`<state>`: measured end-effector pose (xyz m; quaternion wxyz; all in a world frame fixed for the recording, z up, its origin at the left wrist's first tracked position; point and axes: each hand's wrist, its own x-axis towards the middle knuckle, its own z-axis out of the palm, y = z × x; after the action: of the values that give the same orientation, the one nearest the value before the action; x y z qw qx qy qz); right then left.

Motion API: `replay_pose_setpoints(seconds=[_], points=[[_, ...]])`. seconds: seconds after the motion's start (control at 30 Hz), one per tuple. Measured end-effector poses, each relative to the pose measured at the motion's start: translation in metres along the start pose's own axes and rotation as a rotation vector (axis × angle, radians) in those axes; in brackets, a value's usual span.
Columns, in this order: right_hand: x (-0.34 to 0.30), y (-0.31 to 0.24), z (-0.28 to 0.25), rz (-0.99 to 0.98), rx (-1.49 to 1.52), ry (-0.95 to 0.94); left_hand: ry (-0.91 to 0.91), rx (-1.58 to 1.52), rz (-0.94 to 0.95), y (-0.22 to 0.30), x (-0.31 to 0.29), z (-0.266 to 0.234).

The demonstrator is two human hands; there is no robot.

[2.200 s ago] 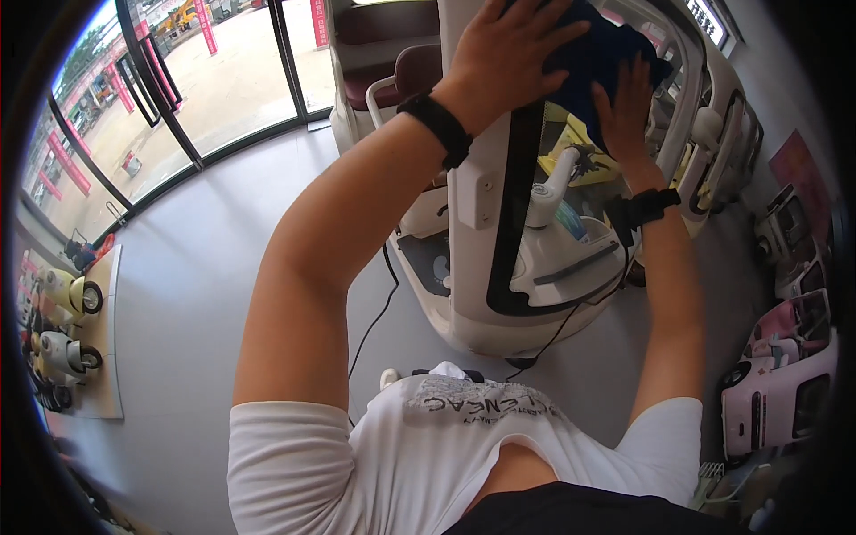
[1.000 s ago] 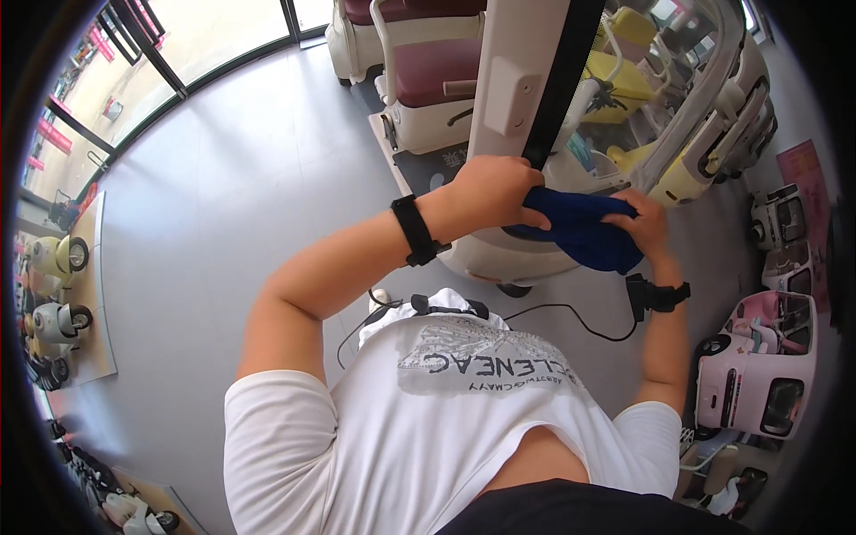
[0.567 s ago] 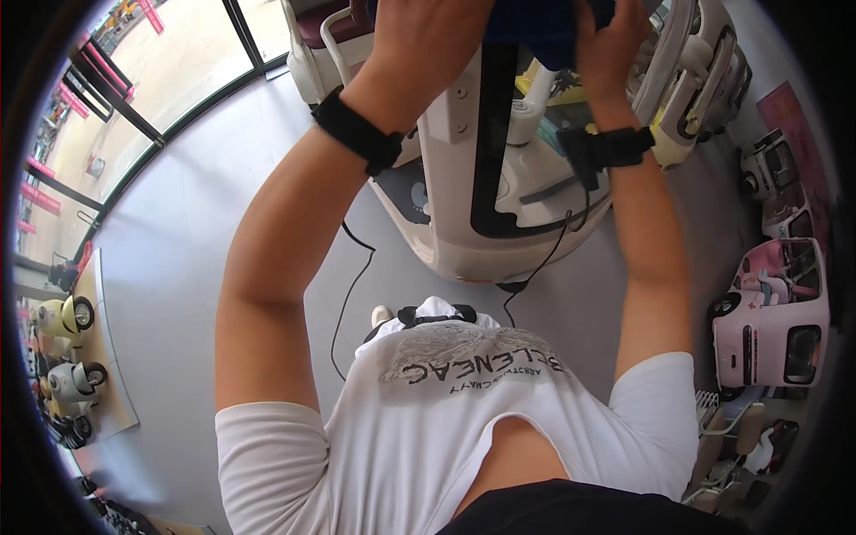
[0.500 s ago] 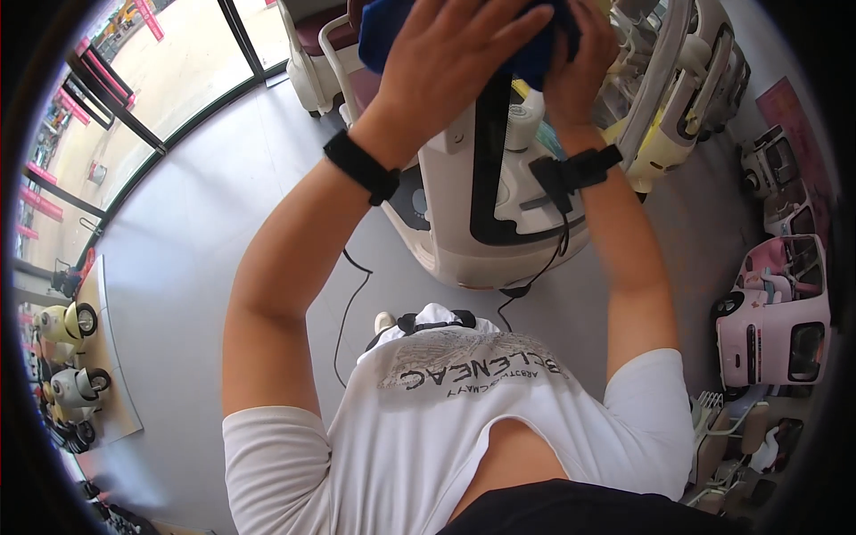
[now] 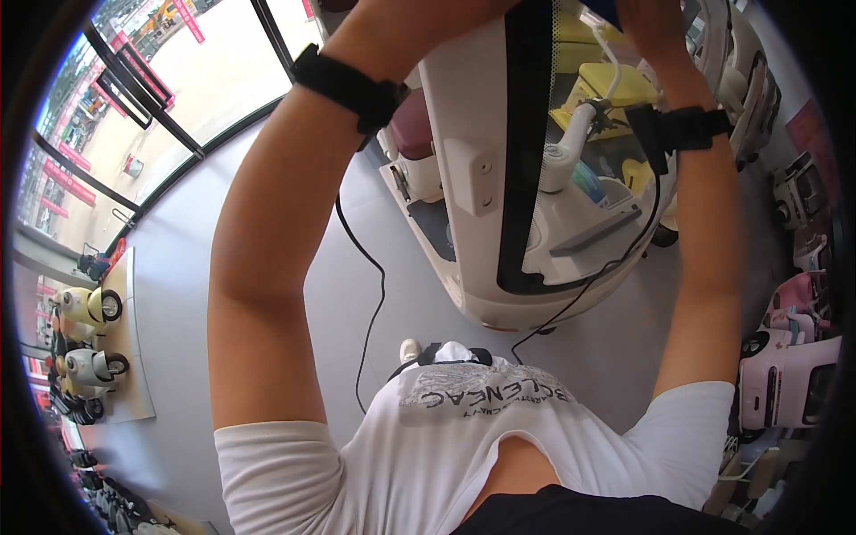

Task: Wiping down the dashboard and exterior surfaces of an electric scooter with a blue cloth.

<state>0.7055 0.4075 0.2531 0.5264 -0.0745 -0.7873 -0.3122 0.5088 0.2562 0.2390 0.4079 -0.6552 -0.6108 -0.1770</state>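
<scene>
Both my arms reach up to the top edge over the front of a white enclosed electric vehicle [image 5: 473, 241] with a large clear windshield framed in black. Only the wrist and back of my left hand [image 5: 437, 20] show, by the upper windshield frame; its fingers are out of the picture. Farther right, my right hand [image 5: 653, 36] is partly cut off by the top edge, with a dark blue cloth [image 5: 604, 9] in its grip. Through the windshield I see a white steering column [image 5: 575, 143] and yellow seats [image 5: 611, 85].
Glass doors [image 5: 143, 89] stand at the far left. Small scooters [image 5: 89, 366] are on a low platform at the left. A pink vehicle [image 5: 785, 383] is at the right. A black cable [image 5: 379, 285] from my left wrist hangs before the white vehicle.
Both hands have moved up and apart, partly out of the picture. Most of the blue cloth has left the view, staying by my right hand. The white vehicle appears larger and lower.
</scene>
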Motion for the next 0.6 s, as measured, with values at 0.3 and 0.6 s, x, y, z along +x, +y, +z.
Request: replay_pose_setpoints(seconds=[0.3, 0.6], points=[[-0.009, 0.011, 0.0, 0.106, -0.025, 0.023, 0.621, -0.212, 0.076, 0.022, 0.013, 0.009], [-0.133, -0.061, -0.017, 0.152, 0.045, -0.051, 0.247, -0.422, -0.025, 0.094, -0.109, 0.04]])
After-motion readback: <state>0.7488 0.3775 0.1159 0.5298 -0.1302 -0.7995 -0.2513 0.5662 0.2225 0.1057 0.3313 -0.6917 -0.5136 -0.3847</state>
